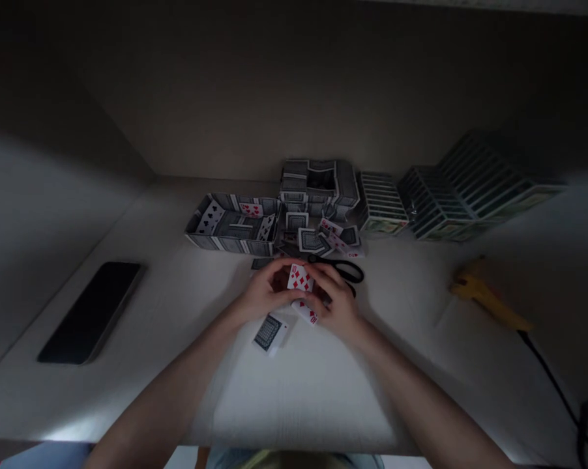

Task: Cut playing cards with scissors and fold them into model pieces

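My left hand [266,288] and my right hand [337,298] meet over the table, their fingers closed on a ten of diamonds card [300,277] from both sides. Its lower part appears bent or overlapped by another red-pipped piece [304,312] that sticks out below the fingertips. A small face-down stack of cards [268,332] lies just below my left hand. Loose cards [311,240] are scattered beyond my fingers, some face up, some face down. Black-handled scissors [351,269] lie behind my right hand, partly hidden by it.
An open box made of cards [233,245] stands at the back left, a built card structure [345,185] beside it. Stacked boxes [386,208] line the back right. A phone [91,312] lies left; a yellow glue gun [492,303] with a black cord lies right.
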Tool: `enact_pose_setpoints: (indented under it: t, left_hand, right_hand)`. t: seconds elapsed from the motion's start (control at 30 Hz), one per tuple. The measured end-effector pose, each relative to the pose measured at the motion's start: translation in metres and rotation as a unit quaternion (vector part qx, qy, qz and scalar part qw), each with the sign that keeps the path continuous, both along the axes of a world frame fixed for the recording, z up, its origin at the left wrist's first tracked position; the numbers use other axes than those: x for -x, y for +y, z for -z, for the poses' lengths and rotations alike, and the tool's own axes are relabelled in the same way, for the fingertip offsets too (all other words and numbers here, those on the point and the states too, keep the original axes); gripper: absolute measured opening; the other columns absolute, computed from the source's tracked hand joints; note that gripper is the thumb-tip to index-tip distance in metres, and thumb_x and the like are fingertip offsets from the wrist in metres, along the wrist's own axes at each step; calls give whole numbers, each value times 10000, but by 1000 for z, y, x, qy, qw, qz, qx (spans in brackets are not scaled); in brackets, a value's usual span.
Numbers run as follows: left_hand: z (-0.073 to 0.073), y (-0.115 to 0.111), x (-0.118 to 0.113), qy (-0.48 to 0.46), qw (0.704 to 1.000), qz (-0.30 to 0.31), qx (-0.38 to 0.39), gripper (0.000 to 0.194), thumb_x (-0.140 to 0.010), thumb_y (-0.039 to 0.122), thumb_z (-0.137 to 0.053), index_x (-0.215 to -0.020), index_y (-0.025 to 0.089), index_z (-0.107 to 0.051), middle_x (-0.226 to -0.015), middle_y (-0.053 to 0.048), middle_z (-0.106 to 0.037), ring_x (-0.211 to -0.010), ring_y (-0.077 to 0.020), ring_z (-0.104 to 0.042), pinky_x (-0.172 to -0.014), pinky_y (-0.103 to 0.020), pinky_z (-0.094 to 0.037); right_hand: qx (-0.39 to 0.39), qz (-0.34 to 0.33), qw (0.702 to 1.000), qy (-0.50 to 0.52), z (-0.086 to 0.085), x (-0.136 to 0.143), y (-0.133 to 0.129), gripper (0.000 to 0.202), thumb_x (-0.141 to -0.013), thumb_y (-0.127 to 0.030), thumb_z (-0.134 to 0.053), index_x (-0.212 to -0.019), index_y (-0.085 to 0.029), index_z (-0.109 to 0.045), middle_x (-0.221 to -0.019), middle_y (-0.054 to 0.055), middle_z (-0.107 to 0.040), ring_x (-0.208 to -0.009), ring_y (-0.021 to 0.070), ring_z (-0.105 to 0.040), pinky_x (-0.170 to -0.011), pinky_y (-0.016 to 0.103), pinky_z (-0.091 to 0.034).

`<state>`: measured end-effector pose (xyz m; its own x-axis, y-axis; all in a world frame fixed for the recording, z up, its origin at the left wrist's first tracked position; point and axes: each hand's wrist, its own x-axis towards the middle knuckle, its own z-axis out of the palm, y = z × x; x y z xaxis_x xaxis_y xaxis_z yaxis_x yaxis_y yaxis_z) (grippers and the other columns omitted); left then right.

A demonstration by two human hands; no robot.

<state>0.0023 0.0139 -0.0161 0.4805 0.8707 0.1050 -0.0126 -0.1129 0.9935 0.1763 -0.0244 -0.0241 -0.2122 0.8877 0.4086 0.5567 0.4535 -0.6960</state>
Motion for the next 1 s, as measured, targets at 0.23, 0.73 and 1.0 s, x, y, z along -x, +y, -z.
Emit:
enact_pose_setpoints:
  t: [0.23,0.73,1.0]
  left_hand:
    - [-2,0,-3,-22,999,-31,37,509,-568,319,-755,-1011,175,-551,-957,-67,-615,-794,-158,-592,-713,-282,-485]
    - [-2,2,-6,-93,983,-44,152,362,-514,255,-784,-788,160,-567,-723,2,-653,-609,-109,-599,-580,-251,-479]
    - [3,2,-9,-66,977,-93,178,256,-538,193,-762,-743,131,-622,-620,5,-659,-531,-95,-580,-556,-233,-467]
  right_hand:
    - [36,5,995,95,6,3,1,466,-778,-210,-542,-1235,-252,-462,-1170,93,-521,-927,185,-587,-735,299,-527]
    - [-16,20,992,121,0,3,2,136,-746,-197,-603,-867,-210,-664,-983,64,-648,-917,174,-612,-827,336,-494]
    - [138,69,938,309,5,12,5,280,-701,-272,-656,-975,-225,-628,-810,26,-673,-659,136,-630,-623,277,-535]
